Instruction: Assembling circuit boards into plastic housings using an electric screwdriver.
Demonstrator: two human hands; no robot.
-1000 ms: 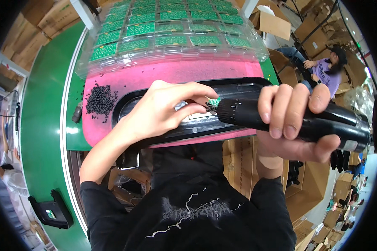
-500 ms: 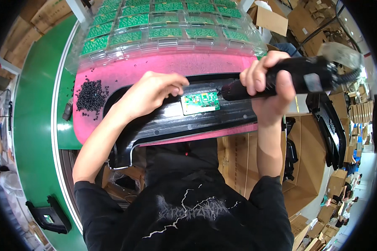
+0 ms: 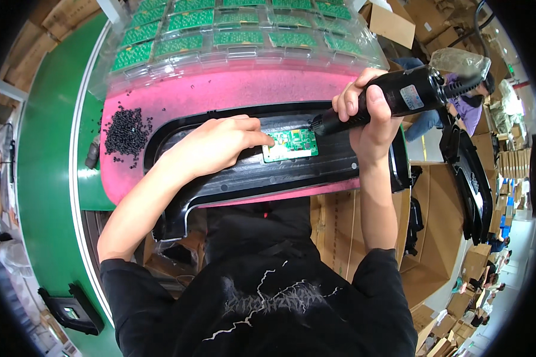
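A green circuit board (image 3: 298, 144) lies inside a long black plastic housing (image 3: 232, 182). My left hand (image 3: 220, 144) reaches over the housing from the left, its fingers curled and a fingertip at the board's upper left edge. Whatever those fingers may pinch is too small or hidden to make out. In my right hand (image 3: 372, 119) is a black electric screwdriver (image 3: 401, 95), held tilted with the fingers wrapped round its body. Its dark tip end is by the board's upper right corner; whether it touches is unclear.
A pile of small black screws (image 3: 125, 134) lies on the pink mat (image 3: 178, 95). Clear plastic trays of green boards (image 3: 238, 38) stand behind it. Cardboard boxes (image 3: 438, 208) and black housings (image 3: 467, 184) are at the right. Another person (image 3: 467, 107) is at the upper right.
My left hand has come down and right, from above the housing to the board's left edge. The screwdriver has shifted slightly left and shows more sharply. Another person now shows at the upper right.
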